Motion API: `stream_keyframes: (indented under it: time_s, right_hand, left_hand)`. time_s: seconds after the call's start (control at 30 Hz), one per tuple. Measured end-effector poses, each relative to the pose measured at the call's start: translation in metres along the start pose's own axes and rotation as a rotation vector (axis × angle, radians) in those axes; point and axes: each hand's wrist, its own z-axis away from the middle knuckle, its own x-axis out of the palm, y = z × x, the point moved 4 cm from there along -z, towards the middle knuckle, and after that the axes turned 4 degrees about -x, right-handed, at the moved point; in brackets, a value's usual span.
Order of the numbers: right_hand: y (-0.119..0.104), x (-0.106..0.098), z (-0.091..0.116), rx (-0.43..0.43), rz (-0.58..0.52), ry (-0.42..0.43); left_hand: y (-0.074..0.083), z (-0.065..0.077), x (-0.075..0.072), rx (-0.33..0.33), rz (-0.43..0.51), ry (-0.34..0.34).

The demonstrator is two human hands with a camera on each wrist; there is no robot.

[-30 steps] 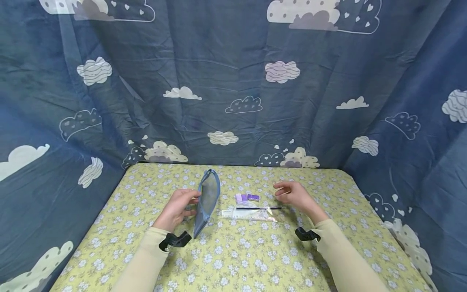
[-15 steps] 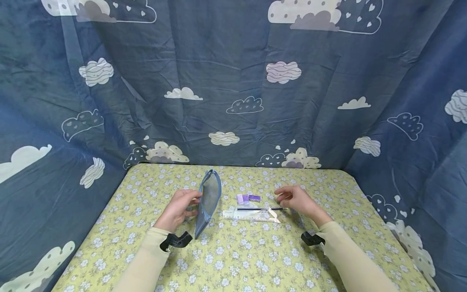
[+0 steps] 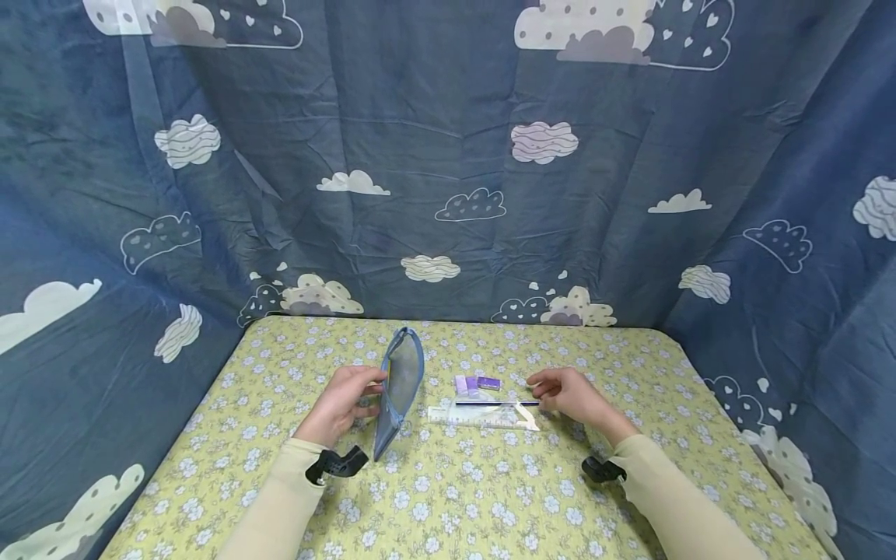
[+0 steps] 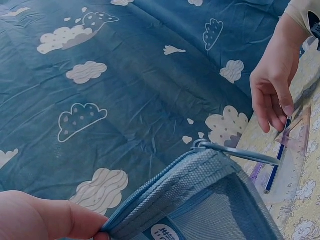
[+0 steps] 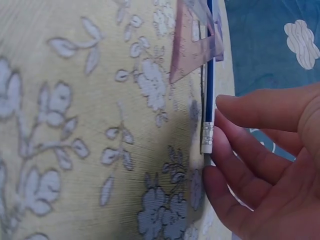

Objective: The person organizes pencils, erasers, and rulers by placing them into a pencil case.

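My left hand (image 3: 344, 400) pinches the rim of a blue mesh zip pouch (image 3: 404, 373), which stands upright with its mouth apart. In the left wrist view, thumb and finger hold the zip edge (image 4: 150, 192). To the right, a dark blue pencil (image 3: 490, 403) with a white eraser end lies across a clear ruler (image 3: 448, 416) and a clear set square (image 3: 526, 418). My right hand (image 3: 570, 397) is at the pencil's eraser end, its fingers loosely bent. Close up, the fingertips (image 5: 215, 150) lie right beside that end; whether they touch is unclear.
Behind the pencil lie small purple blocks, perhaps erasers: a pale one (image 3: 461, 385), a darker one (image 3: 472, 384) and a boxed-looking one (image 3: 488, 383). A yellow flowered cloth (image 3: 448, 505) covers the table. Blue cloud-print curtains (image 3: 448, 233) enclose the back and sides.
My right hand has lowered slightly toward the pencil's eraser end, and its fingers now cover that end in the head view. My left hand and the pouch stay where they were.
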Motion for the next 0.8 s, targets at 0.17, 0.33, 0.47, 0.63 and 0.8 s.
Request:
stream_keyframes:
  time_s: [0.17, 0.33, 0.47, 0.63, 0.8]
  right_hand:
    - [0.0019, 0.0013, 0.0003, -0.013, 0.027, 0.005]
    - [0.0023, 0.0026, -0.0005, -0.043, 0.042, 0.016]
    - [0.0028, 0.0037, -0.0009, -0.033, 0.041, 0.033]
    - [0.0053, 0.0059, -0.0015, 0.004, 0.018, 0.042]
    - [0.009, 0.0074, -0.0034, 0.021, -0.002, 0.05]
  left_hand:
    - [-0.0011, -0.0026, -0.0003, -0.005, -0.004, 0.009]
    - [-0.0016, -0.0026, -0.0008, -0.003, -0.009, 0.013]
    - [-0.0018, -0.0021, -0.0011, 0.0, -0.01, 0.011]
    - [-0.0011, -0.0018, -0.0006, -0.003, -0.005, 0.007]
    - [-0.0011, -0.0024, -0.0005, -0.005, 0.001, 0.003]
